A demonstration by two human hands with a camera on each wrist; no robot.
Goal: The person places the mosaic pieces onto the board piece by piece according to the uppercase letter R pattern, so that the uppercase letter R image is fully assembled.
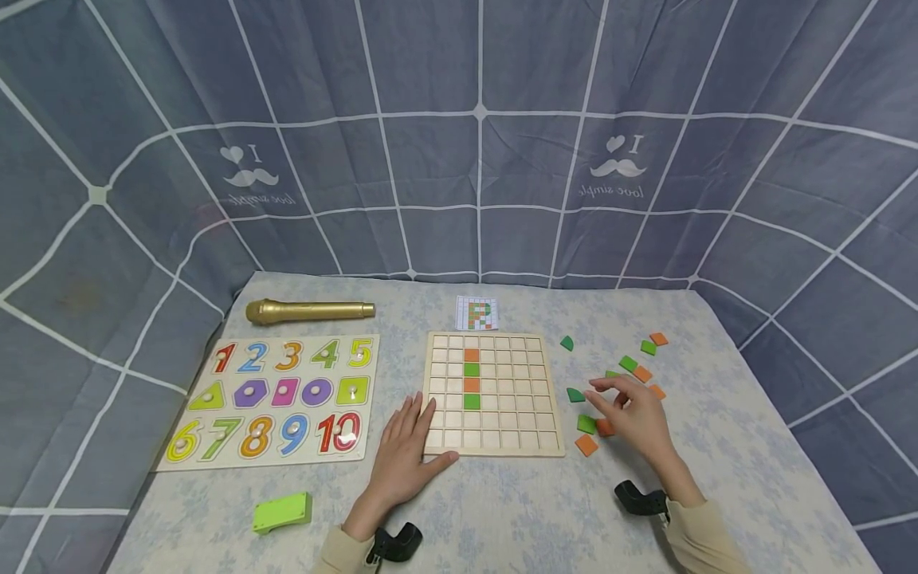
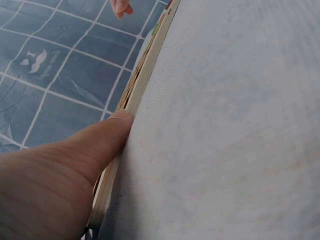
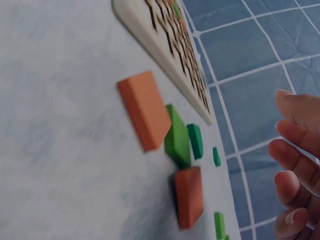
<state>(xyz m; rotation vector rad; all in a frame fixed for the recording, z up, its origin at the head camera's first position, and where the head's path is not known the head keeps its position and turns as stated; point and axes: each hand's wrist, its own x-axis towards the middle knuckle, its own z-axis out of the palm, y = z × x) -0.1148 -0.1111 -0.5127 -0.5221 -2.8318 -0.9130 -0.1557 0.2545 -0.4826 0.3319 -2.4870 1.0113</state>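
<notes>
A wooden grid board [image 1: 512,416] lies on the table, with a column of two orange and two green square tiles [image 1: 471,369] set in it. My left hand [image 1: 407,454] rests at its lower left corner, fingers spread along the left side. In the left wrist view the thumb [image 2: 107,135] touches the board's front edge. Over the loose pieces right of the board hovers my right hand [image 1: 634,414], fingers loosely bent with nothing between them. Its fingertips are close to a dark green rounded piece [image 1: 576,395]. An orange tile [image 3: 145,111] and a green tile [image 1: 586,423] lie nearby.
A small pattern card [image 1: 476,313] lies behind the board. To the left are a number and shape puzzle board [image 1: 287,399], a gold microphone [image 1: 311,312] and a lime green block [image 1: 282,512]. More orange and green tiles [image 1: 643,373] are scattered at the right.
</notes>
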